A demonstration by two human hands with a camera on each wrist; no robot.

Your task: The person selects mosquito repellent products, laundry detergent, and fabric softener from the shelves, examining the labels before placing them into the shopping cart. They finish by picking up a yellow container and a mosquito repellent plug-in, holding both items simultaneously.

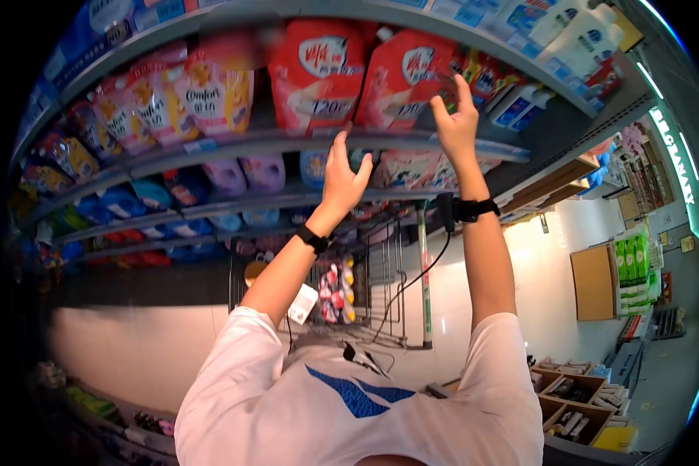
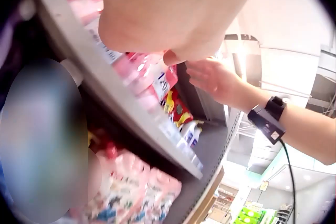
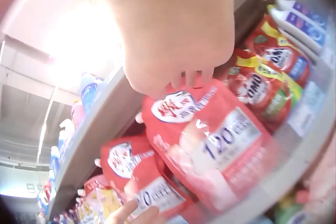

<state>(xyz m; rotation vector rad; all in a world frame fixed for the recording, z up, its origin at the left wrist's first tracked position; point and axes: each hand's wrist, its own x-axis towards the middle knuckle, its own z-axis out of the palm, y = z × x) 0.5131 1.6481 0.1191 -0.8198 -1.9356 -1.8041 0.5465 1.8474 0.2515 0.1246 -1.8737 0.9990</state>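
Note:
Two red detergent pouches marked 120 stand side by side on a shelf; the left pouch (image 1: 316, 78) and right pouch (image 1: 402, 81) both face out. My right hand (image 1: 458, 128) is raised at the right pouch's right side, thumb and forefinger spread apart. In the right wrist view its fingertips (image 3: 191, 79) overlap that pouch's top edge. My left hand (image 1: 345, 182) reaches up below the left pouch, in front of the shelf edge, with its fingers extended and thumb apart. The left wrist view shows mostly the back of this hand, hiding its fingers.
Comfort pouches (image 1: 210, 97) stand to the left on the same shelf, OMO pouches (image 3: 257, 85) to the right. The shelf edge (image 1: 287, 144) runs below the hands. Lower shelves hold purple bottles (image 1: 264, 172) and pink packs (image 1: 412, 169). A shopping cart (image 1: 392, 272) with goods stands below the arms.

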